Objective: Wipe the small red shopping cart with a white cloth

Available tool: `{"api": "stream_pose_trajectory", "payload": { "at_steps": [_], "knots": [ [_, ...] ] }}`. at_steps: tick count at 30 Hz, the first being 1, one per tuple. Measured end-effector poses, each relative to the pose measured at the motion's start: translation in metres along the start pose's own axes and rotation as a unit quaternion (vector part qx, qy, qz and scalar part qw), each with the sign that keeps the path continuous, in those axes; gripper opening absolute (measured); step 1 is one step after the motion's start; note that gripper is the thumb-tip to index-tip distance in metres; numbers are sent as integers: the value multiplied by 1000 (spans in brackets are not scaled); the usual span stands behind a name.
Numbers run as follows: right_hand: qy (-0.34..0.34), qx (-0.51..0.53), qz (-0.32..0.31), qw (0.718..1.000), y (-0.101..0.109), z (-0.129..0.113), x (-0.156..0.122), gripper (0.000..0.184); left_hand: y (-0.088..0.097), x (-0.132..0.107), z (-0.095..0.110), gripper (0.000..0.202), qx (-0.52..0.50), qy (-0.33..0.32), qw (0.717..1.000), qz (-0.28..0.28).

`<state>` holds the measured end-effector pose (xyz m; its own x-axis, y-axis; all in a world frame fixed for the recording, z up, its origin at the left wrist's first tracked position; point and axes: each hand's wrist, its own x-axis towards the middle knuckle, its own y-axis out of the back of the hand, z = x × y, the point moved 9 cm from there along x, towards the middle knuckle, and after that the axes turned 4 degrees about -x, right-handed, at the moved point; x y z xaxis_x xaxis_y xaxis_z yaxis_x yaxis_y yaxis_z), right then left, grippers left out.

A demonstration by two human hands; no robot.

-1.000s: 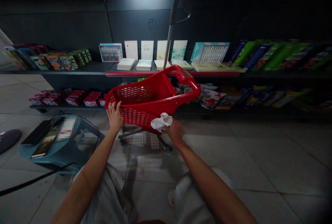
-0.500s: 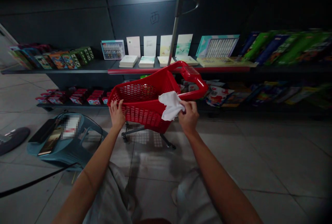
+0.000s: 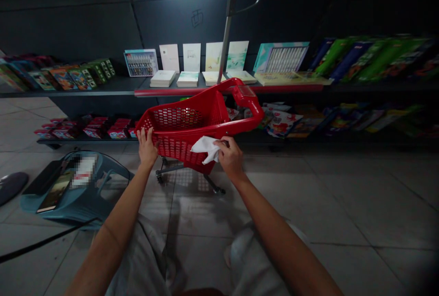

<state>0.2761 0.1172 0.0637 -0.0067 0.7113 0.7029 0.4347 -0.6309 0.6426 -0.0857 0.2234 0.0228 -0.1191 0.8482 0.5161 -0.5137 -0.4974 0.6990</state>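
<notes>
A small red shopping cart (image 3: 236,127) with perforated plastic sides stands in front of me on dark legs with casters, its handle to the right. My left hand (image 3: 147,149) holds the cart's left end, with its fingers bent over the rim. Crumpled white cloth (image 3: 204,147) is pinched in my right hand (image 3: 231,158), against the near side of the basket below the handle. Part of the mesh is hidden behind the cloth.
Behind the cart, a dark shelf (image 3: 113,87) carries books, boxes and bags on two levels. A metal pole (image 3: 223,51) rises behind the handle. To the left stands a blue plastic stool (image 3: 103,200) with flat items on top; a black strap (image 3: 44,241) runs beside it.
My right hand has moved left and slightly down with the cloth, from the handle's base to the basket's side. My left hand keeps its place on the rim. The view has shifted slightly.
</notes>
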Motion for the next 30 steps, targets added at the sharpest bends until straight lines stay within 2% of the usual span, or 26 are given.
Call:
{"api": "stream_pose_trajectory", "payload": {
  "at_steps": [2, 5, 7, 10, 13, 15, 17, 19, 23, 25, 27, 28, 30],
  "knots": [
    [2, 9, -22, 1000, -6, -4, -4, 37, 0, 2, 5, 69, -5, -5, 1000, -4],
    [-9, 19, -61, 998, -19, -12, -11, 37, -5, -1, 30, 68, -16, -69, 997, -34],
    [-12, 18, -107, 994, -34, -22, -21, 36, -11, -8, 52, 69, -20, -119, 991, -59],
    [4, 12, -189, 982, -65, -42, -42, 35, -17, -19, 75, 72, -20, -153, 986, -64],
    [18, 10, -248, 969, -93, -61, -63, 40, -18, -27, 87, 78, -25, -176, 982, -62],
    [13, 9, -260, 966, -102, -65, -67, 43, -19, -30, 89, 84, -30, -183, 980, -69],
    [-7, 10, -243, 970, -98, -63, -61, 44, -19, -30, 89, 89, -36, -185, 979, -80],
    [-26, 22, -193, 981, -79, -57, -45, 42, -21, -30, 87, 91, -40, -180, 979, -91],
    [-8, 73, -30, 997, -13, -49, -6, 44, -25, -30, 83, 93, -50, -155, 981, -106],
    [-8, 80, 31, 996, 12, -44, 3, 43, -27, -30, 82, 93, -48, -147, 982, -108],
    [-19, 68, 43, 997, 18, -40, 4, 39, -28, -30, 82, 93, -41, -141, 983, -109],
    [-25, 55, 27, 998, 12, -39, 1, 37, -29, -30, 83, 94, -38, -138, 984, -107],
    [-36, 24, -45, 998, -12, -40, -10, 34, -28, -31, 83, 95, -37, -134, 985, -101]
  ]
}}
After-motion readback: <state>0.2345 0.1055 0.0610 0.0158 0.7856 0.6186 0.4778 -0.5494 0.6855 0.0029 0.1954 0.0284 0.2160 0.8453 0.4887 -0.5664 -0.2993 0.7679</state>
